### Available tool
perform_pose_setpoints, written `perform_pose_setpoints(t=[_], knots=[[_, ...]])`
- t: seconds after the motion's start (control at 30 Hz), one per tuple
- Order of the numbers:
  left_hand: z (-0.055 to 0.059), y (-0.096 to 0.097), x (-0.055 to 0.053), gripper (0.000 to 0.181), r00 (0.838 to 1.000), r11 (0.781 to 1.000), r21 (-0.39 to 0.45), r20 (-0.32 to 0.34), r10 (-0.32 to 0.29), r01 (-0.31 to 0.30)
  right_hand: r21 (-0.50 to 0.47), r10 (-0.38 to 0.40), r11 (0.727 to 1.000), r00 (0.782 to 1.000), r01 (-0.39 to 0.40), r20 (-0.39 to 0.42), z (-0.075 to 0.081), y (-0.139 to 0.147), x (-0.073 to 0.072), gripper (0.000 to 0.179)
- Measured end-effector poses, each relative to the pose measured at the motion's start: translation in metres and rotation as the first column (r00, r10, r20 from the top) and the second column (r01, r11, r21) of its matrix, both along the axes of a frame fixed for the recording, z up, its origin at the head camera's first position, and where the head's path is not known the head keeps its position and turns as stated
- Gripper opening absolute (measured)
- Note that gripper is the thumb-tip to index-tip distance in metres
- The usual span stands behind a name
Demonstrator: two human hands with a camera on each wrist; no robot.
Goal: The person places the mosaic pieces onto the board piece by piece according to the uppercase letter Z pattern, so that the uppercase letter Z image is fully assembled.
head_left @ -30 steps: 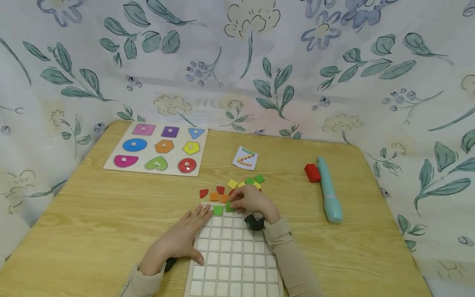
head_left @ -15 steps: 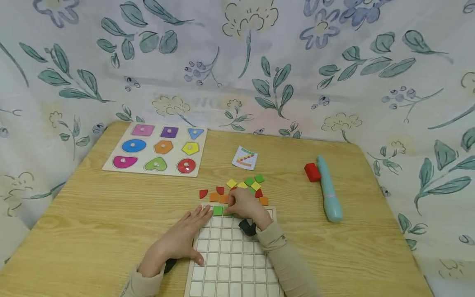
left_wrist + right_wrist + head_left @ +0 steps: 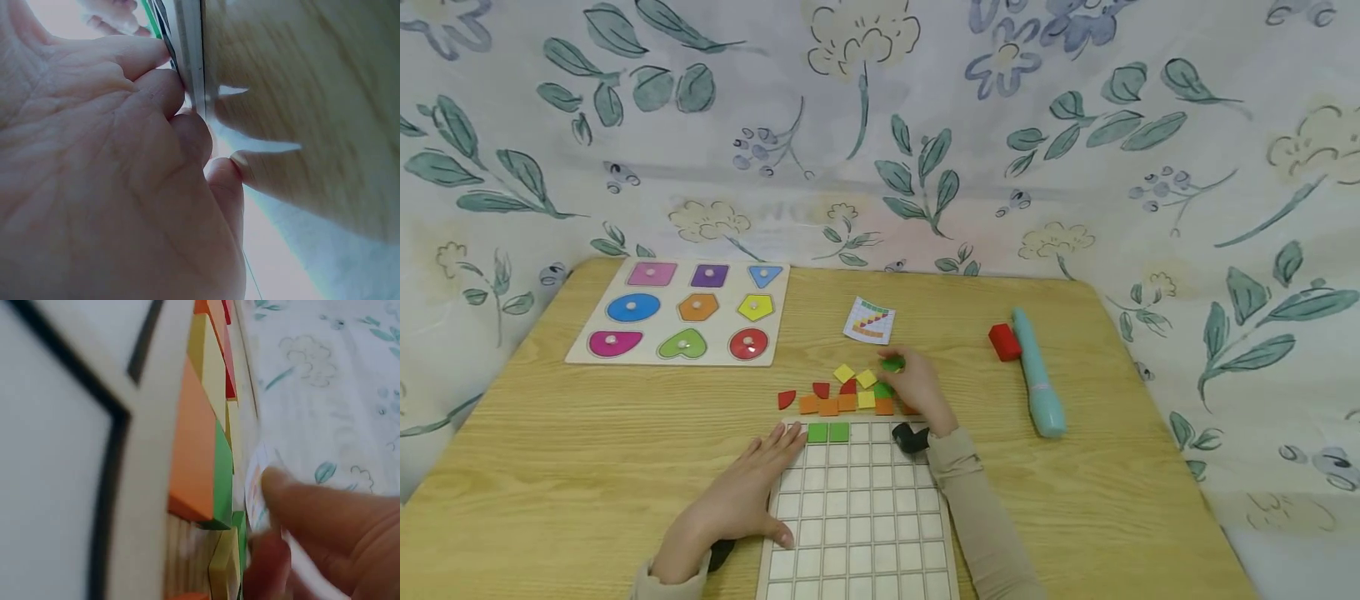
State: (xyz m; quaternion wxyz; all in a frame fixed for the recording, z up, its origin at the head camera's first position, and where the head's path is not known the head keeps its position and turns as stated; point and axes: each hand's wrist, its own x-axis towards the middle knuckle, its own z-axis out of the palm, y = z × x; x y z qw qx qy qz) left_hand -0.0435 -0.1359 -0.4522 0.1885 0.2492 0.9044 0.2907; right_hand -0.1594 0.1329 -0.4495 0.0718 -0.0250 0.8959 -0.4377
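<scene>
A pale wooden grid board (image 3: 859, 504) lies in front of me in the head view, with two green square tiles (image 3: 828, 432) side by side in its far row. Along its left edge rests my left hand (image 3: 726, 498), fingers spread; its palm and fingers (image 3: 156, 94) fill much of the left wrist view. My right hand (image 3: 916, 385) reaches beyond the far edge, its thumb and index finger around a green tile (image 3: 892, 364) among the loose pieces. The right wrist view shows a gap between those fingertips, close to orange (image 3: 192, 444), yellow and green tiles.
Red quarter-round pieces (image 3: 786, 400), orange squares (image 3: 828, 407) and yellow squares (image 3: 845, 373) lie loose beyond the board. Behind them is a small pattern card (image 3: 870, 321). A knobbed shape puzzle (image 3: 678, 312) stands back left, a teal mallet-like tool (image 3: 1037, 375) with a red block (image 3: 1004, 342) right.
My right hand has left the second green tile in the board's far row and moved away to the loose pieces. The left hand stays on the board; the head view has shifted.
</scene>
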Motion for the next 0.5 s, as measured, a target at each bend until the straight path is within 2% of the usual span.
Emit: perform_pose_setpoints(t=[0.13,0.23,0.4,0.5], knots=[[0.0003,-0.0029,0.0002,0.131,1.000,1.000,-0.003,-0.015,-0.004,0.004,0.104,-0.070,0.992,0.997,0.073,-0.030,-0.0022,0.0018,-0.0028,0.041],[0.0015,-0.0045,0.0003,0.131,1.000,1.000,-0.011,-0.031,-0.006,0.005,0.160,-0.093,0.982,0.995,0.096,-0.026,-0.0023,0.0016,-0.0034,0.039],[0.0031,-0.0041,0.0006,0.129,1.000,1.000,-0.007,-0.024,-0.007,0.006,0.223,-0.068,0.972,0.997,0.077,-0.048,-0.0008,0.0016,-0.0023,0.028],[0.0030,-0.0033,0.0003,0.128,1.000,1.000,-0.001,-0.029,-0.012,0.012,0.208,-0.054,0.976,0.996,0.066,-0.066,-0.0018,0.0034,-0.0022,0.021]])
